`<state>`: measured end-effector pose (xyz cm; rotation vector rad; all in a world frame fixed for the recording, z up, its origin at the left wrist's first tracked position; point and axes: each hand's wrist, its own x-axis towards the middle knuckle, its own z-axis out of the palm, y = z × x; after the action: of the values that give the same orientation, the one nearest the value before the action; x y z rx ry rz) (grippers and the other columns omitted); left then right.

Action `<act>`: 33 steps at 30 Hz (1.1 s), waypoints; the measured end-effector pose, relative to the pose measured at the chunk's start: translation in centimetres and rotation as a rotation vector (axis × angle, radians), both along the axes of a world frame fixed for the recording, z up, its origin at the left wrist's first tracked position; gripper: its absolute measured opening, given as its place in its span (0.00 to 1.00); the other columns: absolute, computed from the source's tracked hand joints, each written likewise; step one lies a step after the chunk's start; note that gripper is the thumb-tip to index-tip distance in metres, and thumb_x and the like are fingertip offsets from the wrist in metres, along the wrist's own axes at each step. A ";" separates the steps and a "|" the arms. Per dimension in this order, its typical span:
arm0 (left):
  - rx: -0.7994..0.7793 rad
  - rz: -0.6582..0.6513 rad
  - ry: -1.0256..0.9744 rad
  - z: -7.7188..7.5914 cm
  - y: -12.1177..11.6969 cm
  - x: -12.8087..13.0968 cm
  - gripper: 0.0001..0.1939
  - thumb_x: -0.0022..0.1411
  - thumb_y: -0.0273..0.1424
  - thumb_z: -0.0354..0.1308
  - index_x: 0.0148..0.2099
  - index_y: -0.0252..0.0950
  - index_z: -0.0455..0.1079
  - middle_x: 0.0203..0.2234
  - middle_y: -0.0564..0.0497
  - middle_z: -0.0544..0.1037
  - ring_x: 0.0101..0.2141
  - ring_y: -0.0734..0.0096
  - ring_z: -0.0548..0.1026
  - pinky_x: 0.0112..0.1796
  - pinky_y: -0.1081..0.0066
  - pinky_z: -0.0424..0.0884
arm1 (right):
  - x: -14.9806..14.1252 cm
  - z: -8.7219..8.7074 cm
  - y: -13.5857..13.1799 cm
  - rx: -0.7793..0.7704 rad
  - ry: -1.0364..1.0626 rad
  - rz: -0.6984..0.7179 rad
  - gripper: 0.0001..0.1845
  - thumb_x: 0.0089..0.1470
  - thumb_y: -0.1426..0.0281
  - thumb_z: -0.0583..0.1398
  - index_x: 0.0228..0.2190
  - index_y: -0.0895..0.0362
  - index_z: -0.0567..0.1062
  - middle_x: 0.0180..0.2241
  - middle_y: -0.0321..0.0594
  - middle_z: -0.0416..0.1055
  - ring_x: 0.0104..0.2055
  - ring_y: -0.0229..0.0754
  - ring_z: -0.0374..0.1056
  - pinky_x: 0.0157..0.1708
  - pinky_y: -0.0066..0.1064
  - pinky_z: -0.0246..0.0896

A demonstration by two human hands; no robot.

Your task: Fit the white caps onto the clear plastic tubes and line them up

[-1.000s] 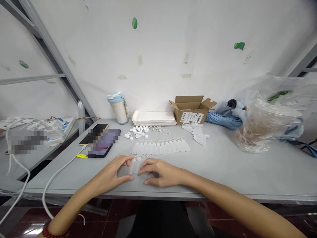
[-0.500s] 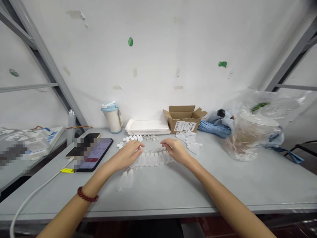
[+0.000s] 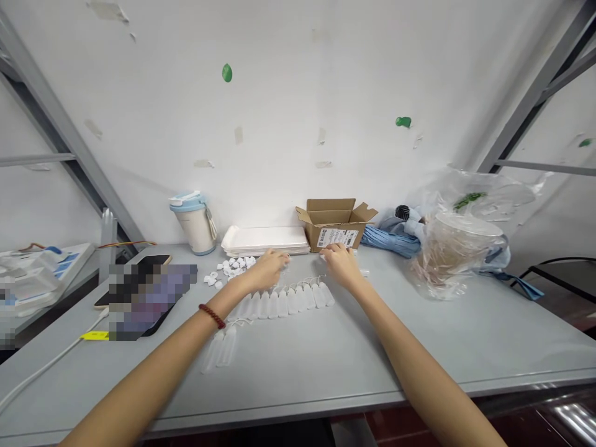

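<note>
My left hand (image 3: 269,270) is over the spot where white strings lay, its fingers curled together. Whatever its fingertips pinch is too small to make out. At the small pile in front of the box, my right hand (image 3: 342,266) has its fingers bent onto a translucent plastic tube (image 3: 322,256), mostly hidden under the hand. Between and below the hands lies a row of translucent tubes (image 3: 292,300) with thin white strings at their tops. Two more stringed tubes (image 3: 226,346) lie nearer the front edge. Small white caps (image 3: 237,266) are scattered left of my left hand.
An open cardboard box (image 3: 338,234) and a stack of white trays (image 3: 267,238) stand along the wall, with a white-and-blue tumbler (image 3: 193,225) to their left. Phones (image 3: 153,304) and a cable lie left. A bagged spool (image 3: 465,248) and blue cloth (image 3: 393,241) sit right.
My left hand has moved forward and right, onto the string area. My right hand has gone forward from the tube row to the loose tubes by the box. The view has shifted right.
</note>
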<state>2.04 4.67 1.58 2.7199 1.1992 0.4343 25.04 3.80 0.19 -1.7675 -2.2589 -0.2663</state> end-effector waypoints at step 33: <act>0.087 0.202 -0.766 2.4 -5.6 -1.5 0.05 0.55 0.31 0.57 0.32 0.35 0.71 0.29 0.49 0.79 0.30 0.69 0.77 0.36 0.68 0.75 | -6.9 0.8 -5.8 -0.234 1.123 0.442 0.17 0.50 0.64 0.60 0.43 0.55 0.68 0.36 0.42 0.68 0.38 0.41 0.68 0.28 0.31 0.69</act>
<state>0.57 -0.88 4.03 2.1217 1.2124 1.4110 18.13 -1.98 1.01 -0.9772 -1.7239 0.8783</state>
